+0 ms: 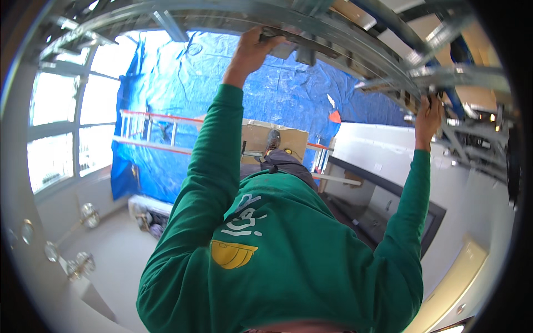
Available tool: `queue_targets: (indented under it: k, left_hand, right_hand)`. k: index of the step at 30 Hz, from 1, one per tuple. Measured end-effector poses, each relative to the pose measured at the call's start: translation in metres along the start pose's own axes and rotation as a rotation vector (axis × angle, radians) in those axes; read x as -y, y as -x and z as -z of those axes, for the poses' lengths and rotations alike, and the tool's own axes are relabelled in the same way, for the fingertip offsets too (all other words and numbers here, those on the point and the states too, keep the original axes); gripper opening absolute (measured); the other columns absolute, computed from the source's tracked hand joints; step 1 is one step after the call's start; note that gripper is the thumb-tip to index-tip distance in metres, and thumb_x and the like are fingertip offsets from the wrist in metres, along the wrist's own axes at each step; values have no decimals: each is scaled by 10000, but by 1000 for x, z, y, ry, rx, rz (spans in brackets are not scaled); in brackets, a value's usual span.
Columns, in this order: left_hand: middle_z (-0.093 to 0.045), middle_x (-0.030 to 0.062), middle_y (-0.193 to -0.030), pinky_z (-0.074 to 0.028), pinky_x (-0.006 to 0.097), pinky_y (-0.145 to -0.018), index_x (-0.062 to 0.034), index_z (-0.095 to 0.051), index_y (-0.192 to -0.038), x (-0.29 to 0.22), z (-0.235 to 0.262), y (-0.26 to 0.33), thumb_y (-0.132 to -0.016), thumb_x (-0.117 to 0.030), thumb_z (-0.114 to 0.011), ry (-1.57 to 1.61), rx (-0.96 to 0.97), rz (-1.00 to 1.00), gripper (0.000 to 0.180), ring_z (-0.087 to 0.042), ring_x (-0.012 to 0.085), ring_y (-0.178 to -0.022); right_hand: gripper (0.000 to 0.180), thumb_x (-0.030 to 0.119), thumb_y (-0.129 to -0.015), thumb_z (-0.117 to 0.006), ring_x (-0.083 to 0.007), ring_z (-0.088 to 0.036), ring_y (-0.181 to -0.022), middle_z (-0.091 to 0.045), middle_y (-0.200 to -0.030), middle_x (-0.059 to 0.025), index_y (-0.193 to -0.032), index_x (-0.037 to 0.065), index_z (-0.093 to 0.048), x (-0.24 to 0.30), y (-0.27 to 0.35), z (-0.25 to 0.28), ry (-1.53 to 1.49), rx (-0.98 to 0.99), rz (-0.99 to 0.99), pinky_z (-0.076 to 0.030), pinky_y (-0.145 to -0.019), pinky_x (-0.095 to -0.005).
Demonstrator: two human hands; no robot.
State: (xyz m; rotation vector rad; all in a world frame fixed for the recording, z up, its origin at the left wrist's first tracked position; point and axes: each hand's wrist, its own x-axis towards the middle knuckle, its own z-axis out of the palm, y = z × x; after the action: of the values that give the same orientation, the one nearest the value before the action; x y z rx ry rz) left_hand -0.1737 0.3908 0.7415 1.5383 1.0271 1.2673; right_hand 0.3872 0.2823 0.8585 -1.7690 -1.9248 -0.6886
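Observation:
Both my arms, in green sleeves, reach up to a metal stud frame (355, 47) overhead. My left hand (249, 57) is closed at the frame's lower edge, its fingers bent around a dark piece that I cannot make out. Beside those fingers, a short grey metal bracket (305, 54) hangs from the frame. Further right, my right hand (428, 117) is raised and closed close to where several metal channels (461, 77) cross. What it grips is partly hidden by the fingers and too small to name.
Blue plastic sheeting (222, 72) spreads below and behind the frame. A ladder with orange rails (161, 145) lies across it at left. My shoe (273, 139) rests on a brown board (294, 139). Windows (55, 100) stand at left, a dark-framed opening (383, 188) at right.

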Motion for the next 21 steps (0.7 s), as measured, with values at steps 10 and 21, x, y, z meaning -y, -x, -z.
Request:
queue_targets:
  k: [10,21]
  left_hand:
    - [-811,67,-1111,-561,370,-918,-94,-784,-1260,-2,5,-2,-1013,-338,-805,-103,7,-50,348,-694,153,-987]
    - [-750,115,-906,-541,373,-728,-18,-745,-1161,31,-2,-16,-1004,-201,-791,8,-26,-176,246,-653,186,-781]
  right_hand:
    - [451,427,-1106,-633,-449,-691,-1122,-719,-1232,-211,-1289,21,-706,23,-6,14,-1,21,-16,-559,-920,-511]
    - [470,457,-1111,-616,-434,-699,-1156,-737,-1251,-186,-1291,35,-716,8,-5,8,16,64,-65,-561,-966,-501]
